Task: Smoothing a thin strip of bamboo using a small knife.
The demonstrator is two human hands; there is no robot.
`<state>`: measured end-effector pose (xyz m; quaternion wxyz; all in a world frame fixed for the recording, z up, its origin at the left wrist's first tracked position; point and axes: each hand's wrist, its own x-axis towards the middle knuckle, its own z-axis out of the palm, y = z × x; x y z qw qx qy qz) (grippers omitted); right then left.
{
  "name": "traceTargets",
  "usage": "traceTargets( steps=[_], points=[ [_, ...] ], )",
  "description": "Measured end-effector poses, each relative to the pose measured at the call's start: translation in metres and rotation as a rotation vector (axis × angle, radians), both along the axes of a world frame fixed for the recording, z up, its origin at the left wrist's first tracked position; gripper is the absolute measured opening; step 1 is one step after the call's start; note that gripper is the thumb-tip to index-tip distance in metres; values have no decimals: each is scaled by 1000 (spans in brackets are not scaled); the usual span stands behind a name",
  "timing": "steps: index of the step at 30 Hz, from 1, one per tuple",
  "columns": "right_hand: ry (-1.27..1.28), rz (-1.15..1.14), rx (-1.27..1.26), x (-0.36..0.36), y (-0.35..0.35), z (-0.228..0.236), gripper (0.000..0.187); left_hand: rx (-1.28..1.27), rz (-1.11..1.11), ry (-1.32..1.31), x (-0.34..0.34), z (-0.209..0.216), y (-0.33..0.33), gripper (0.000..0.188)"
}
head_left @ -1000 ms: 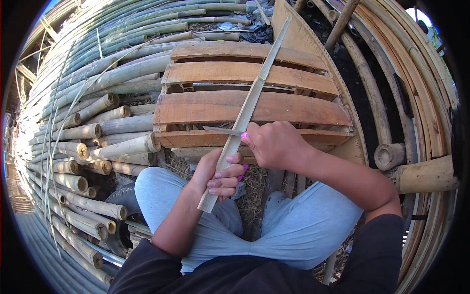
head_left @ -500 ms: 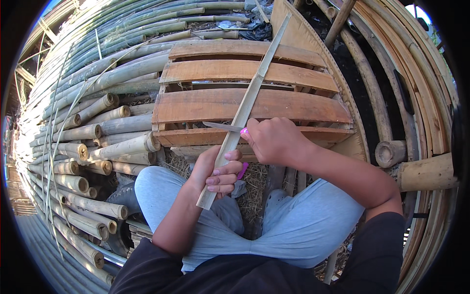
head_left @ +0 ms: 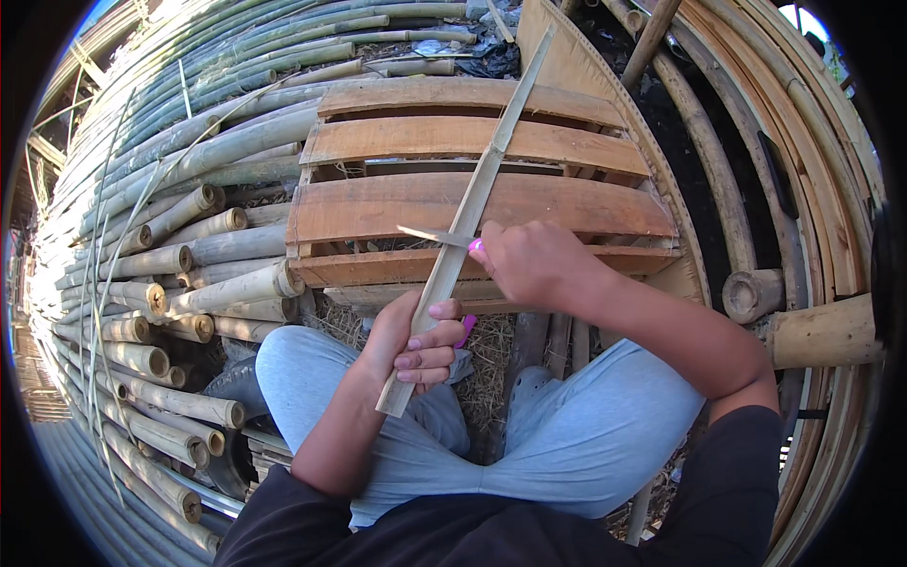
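Strip (head_left: pixel 472 196) of split bamboo: it slants from between the knees up over the slatted crate (head_left: pixel 364 208), and its near end has slipped slightly lower over the last half second. The left hand (head_left: pixel 385 338) has dropped with it, fingers wrapped firmly around that end. The right hand (head_left: pixel 534 265) has risen a touch, fingers closed on the pink handle of the knife (head_left: pixel 425 233), whose blade lies across the strip. The blade therefore crosses a little farther from the left hand, its flat now catching more light. That suggests knife work moving along the strip; whether the edge is biting or gliding, I cannot tell.
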<state>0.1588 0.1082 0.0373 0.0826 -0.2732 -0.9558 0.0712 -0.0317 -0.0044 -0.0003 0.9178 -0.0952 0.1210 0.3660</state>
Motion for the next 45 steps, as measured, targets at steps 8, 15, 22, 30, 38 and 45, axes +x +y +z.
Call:
traceTargets(
  steps=[8,15,22,30,38,45],
  points=[
    [35,1,-121,-6,-6,6,32,-16,9,-98,-5,-1,1,34],
    [42,-76,-95,-8,-7,0,33,-23,7,-158,-6,-5,0,35],
    [8,-56,-142,-8,-11,5,33,-8,3,-131,-7,-4,0,35],
    [61,-7,-126,-8,-16,1,32,-25,32,-94,-4,1,-2,35],
    [69,-8,-118,-8,-18,-3,31,-17,20,-129,-3,-2,-3,34],
    [29,-27,-156,-10,-14,1,32,1,5,-130,-4,-3,-1,34]
  ],
)
